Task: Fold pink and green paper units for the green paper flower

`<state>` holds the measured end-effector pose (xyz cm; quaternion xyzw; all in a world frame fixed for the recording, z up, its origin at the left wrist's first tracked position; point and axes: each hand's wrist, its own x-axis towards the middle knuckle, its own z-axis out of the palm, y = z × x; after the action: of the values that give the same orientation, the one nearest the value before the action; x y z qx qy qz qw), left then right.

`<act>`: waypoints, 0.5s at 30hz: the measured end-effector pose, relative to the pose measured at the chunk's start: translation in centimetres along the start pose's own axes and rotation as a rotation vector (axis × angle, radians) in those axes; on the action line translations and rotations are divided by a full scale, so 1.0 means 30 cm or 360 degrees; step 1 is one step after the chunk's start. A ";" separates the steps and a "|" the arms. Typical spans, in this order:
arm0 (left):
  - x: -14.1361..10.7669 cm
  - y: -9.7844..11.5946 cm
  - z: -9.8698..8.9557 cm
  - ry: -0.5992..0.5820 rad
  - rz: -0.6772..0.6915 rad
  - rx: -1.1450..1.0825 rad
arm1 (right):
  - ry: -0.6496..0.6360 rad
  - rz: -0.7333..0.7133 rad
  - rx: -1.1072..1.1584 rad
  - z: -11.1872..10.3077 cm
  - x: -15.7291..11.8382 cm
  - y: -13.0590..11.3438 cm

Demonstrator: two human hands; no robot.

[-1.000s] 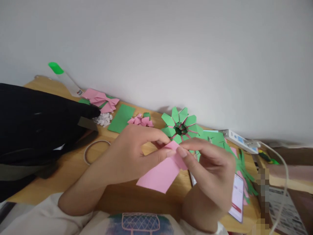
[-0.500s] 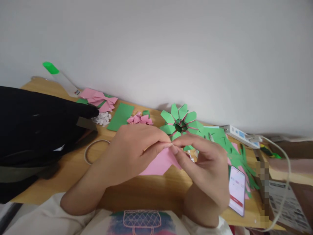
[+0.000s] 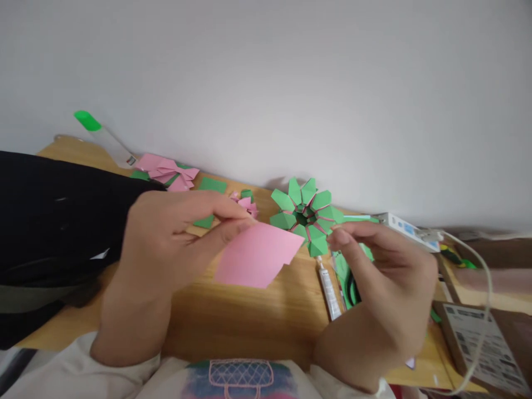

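Observation:
My left hand pinches a sheet of pink paper by its upper left edge, thumb and forefinger closed on it. The sheet hangs tilted above the table, with a small notch at its lower right. My right hand is apart from the sheet, thumb and forefinger pressed together; I cannot make out what, if anything, sits between them. Behind the hands stands a ring-shaped green paper flower with pink edges. A glue tube lies below it, left of my right hand.
Folded pink paper pieces and green paper lie at the back left. A black bag covers the left side. A power strip with a white cable is at the right, near a cardboard box. Scissors show partly behind my right wrist.
My hands, fingertips together before, have moved apart. My left hand shifted left with the pink paper, now more fully visible; my right hand moved right and now hides most of the phone.

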<state>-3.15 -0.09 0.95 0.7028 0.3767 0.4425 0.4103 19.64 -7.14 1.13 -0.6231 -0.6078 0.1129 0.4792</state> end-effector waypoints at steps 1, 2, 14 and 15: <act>-0.004 0.009 0.007 0.0065 0.0113 0.0125 | -0.0040 -0.0019 0.0102 0.008 0.000 -0.005; -0.006 0.019 0.016 0.0112 0.0127 0.0191 | -0.0114 -0.0061 0.0196 0.018 -0.001 -0.013; 0.036 -0.012 0.075 -0.0286 -0.0257 -0.0272 | -0.0256 0.0166 0.0580 0.084 0.008 -0.005; 0.036 -0.015 0.077 -0.0309 -0.0243 -0.0278 | -0.0234 0.0183 0.0590 0.088 0.011 0.002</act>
<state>-0.72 0.50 0.26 0.6731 0.3478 0.3711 0.5369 17.84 -5.62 -0.14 -0.5480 -0.5733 0.2951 0.5329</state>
